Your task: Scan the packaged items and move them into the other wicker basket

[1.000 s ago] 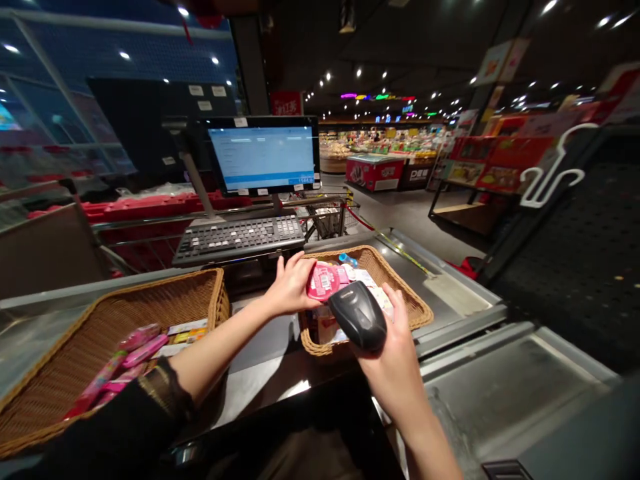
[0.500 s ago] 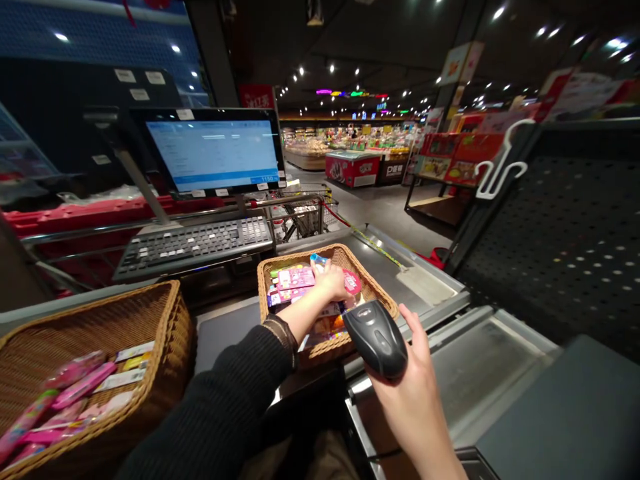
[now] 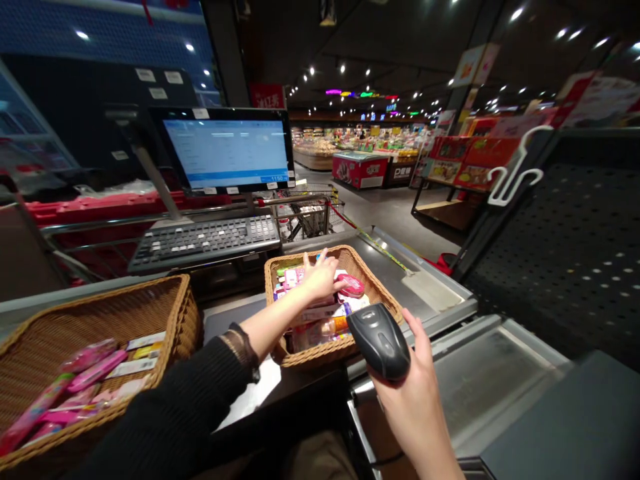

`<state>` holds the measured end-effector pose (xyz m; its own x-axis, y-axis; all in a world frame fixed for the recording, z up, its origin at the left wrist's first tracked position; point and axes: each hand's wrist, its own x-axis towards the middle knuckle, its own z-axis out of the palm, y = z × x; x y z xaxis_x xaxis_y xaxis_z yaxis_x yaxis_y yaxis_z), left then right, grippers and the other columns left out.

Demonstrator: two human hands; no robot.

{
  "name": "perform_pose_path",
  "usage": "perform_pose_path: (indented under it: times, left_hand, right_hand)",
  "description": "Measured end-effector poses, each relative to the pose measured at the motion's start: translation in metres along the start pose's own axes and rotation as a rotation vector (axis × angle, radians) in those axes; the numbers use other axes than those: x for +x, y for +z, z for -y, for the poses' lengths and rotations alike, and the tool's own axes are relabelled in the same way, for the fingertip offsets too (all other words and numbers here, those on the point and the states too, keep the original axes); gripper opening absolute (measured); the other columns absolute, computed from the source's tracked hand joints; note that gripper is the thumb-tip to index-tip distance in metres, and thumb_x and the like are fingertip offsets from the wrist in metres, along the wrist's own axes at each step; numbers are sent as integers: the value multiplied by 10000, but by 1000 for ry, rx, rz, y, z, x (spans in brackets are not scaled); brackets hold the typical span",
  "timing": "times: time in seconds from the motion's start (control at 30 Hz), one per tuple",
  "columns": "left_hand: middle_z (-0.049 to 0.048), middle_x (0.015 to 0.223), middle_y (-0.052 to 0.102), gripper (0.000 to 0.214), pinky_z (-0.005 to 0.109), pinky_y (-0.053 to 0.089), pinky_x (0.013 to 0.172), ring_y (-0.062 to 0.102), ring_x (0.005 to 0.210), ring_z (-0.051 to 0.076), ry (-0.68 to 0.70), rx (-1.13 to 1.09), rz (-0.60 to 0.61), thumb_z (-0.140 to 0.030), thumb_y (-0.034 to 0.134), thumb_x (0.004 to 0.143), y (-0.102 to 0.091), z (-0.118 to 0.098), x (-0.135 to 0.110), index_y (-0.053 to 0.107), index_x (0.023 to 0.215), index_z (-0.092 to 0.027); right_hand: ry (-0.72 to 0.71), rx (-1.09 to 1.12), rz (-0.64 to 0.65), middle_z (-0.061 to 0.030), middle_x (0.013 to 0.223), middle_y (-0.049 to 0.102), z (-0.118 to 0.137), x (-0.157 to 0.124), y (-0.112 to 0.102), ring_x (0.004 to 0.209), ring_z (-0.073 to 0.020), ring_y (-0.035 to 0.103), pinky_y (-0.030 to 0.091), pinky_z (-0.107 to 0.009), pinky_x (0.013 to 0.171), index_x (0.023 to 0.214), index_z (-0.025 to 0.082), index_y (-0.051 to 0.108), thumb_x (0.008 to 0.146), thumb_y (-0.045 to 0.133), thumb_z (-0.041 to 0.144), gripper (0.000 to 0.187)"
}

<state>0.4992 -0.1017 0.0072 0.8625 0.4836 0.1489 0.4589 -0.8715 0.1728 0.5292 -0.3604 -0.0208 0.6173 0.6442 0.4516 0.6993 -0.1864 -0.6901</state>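
Note:
My right hand (image 3: 413, 400) is wrapped round a black barcode scanner (image 3: 380, 341), whose head points over the near right corner of a wicker basket (image 3: 387, 299). Inside that basket lie several small packaged goods: a red rounded pack (image 3: 351, 286), pink boxes partly under my fingers, and an orange-and-clear pack (image 3: 327, 327) toward the front. My left hand (image 3: 320, 277) is over the goods with its fingers spread. Its thumb side is close to the red pack; whether it touches cannot be made out.
At left a larger wicker basket (image 3: 183, 313) holds pink packs and white-and-yellow packs. Behind stand a keyboard (image 3: 210, 239) and a monitor (image 3: 227, 153). A metal counter (image 3: 430, 290) runs right, beside a black perforated panel (image 3: 560, 233) with a white hook (image 3: 515, 170).
My left hand has lifted and shifted slightly left, its fingers opening out. The red pack now lies tilted, and more of the front goods show. The scanner stays in my right hand.

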Motion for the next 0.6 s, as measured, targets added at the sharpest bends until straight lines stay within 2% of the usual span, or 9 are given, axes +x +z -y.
perform_pose_path:
  times: [0.1,0.2,0.3,0.33,0.4,0.47,0.53,0.6]
  left_hand:
    - [100,1520,516,466,746,139,1173,222,1541,337,-42,-96,-93,-419,593,930,-28,48,-45,532,1366,-263]
    - [90,1488,551,401,694,229,1175,226,1543,314,-141,-131,-165,-395,566,940,-50,108,-106,565,1318,-261]
    - [89,1427,606,363,583,302,1198,302,1517,300,-251,-92,-196,-365,596,897,-67,169,-175,624,1237,-242]
    - [90,1404,624,356,548,316,1203,340,1499,295,-295,-70,-198,-353,605,880,-71,187,-197,639,1214,-233]
    - [92,1362,653,360,508,329,1205,404,1460,291,-406,-10,-156,-338,623,849,-77,220,-238,654,1188,-220]
    - [90,1348,662,376,497,330,1199,426,1440,293,-527,61,-42,-327,646,820,-80,248,-272,659,1179,-217]
    - [93,1335,670,373,505,344,1175,434,1426,312,-617,106,76,-306,686,774,-80,271,-297,681,1136,-219]
    - [97,1263,707,330,524,377,1130,469,1386,341,-663,112,141,-266,733,704,-76,288,-312,715,1031,-227]
  right_hand:
    - [-47,18,4,-147,1629,286,16,1,10,1441,-388,412,379,-607,1156,1265,204,650,878,627,277,395]
    - [-98,68,13,-162,1614,308,37,1,24,1469,-395,361,339,-625,1175,1283,190,629,879,611,270,412]
    - [-239,73,92,-175,1593,334,50,3,41,1478,-412,339,319,-647,1176,1225,178,644,872,623,312,378]
    - [-316,80,130,-176,1586,341,53,4,48,1461,-411,368,325,-642,1173,1202,184,652,866,636,331,367]
    - [-411,95,193,-183,1587,334,59,3,64,1445,-420,389,341,-631,1165,1160,185,668,857,656,348,344]
    - [-447,113,248,-182,1603,311,68,-1,79,1437,-428,398,379,-623,1136,1163,188,664,854,649,324,337]
    - [-463,130,296,-173,1612,305,81,-7,90,1440,-429,391,396,-617,1121,1160,194,655,849,634,297,329]
    - [-465,147,308,-173,1595,334,96,-14,97,1454,-423,371,374,-617,1136,1146,191,644,854,612,291,311]
